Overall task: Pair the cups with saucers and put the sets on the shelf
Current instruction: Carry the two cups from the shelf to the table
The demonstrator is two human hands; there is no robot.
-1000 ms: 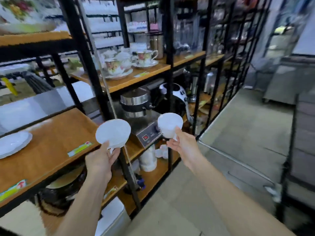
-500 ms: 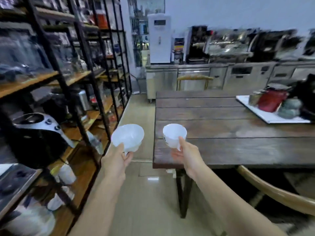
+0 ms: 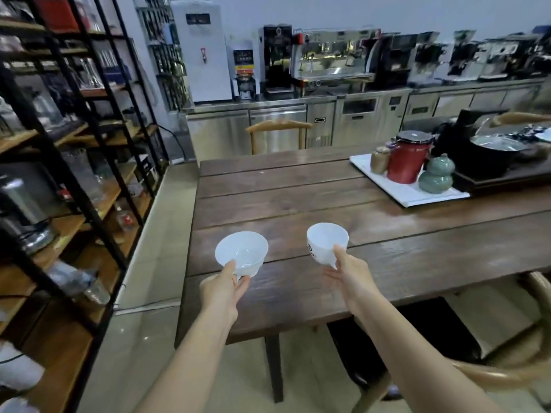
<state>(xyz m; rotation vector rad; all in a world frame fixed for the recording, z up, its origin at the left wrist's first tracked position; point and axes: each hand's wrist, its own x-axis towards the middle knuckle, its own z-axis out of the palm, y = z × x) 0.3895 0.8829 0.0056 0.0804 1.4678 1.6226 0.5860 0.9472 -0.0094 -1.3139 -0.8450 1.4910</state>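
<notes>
I hold two white cups above the near end of a dark wooden table [image 3: 298, 198]. My left hand [image 3: 223, 290] grips the wider white cup [image 3: 242, 252] from below, near its base. My right hand [image 3: 351, 278] pinches the smaller white cup [image 3: 326, 241] by its near side; that cup has a small dark mark on its wall. Both cups are upright and look empty. No saucer is in view. The black metal shelf [image 3: 77, 186] with wooden boards stands to my left.
A white tray [image 3: 417, 195] at the table's far right carries a red canister [image 3: 410, 159], a green gourd jar [image 3: 436, 174] and a small brown jar. A dark pot sits behind them. Wooden chairs stand at the far end and at my right. Coffee machines line the steel counter.
My view has swung right, from the shelf to the wooden table. Both hands kept hold of their cups and now hang over the table's near end.
</notes>
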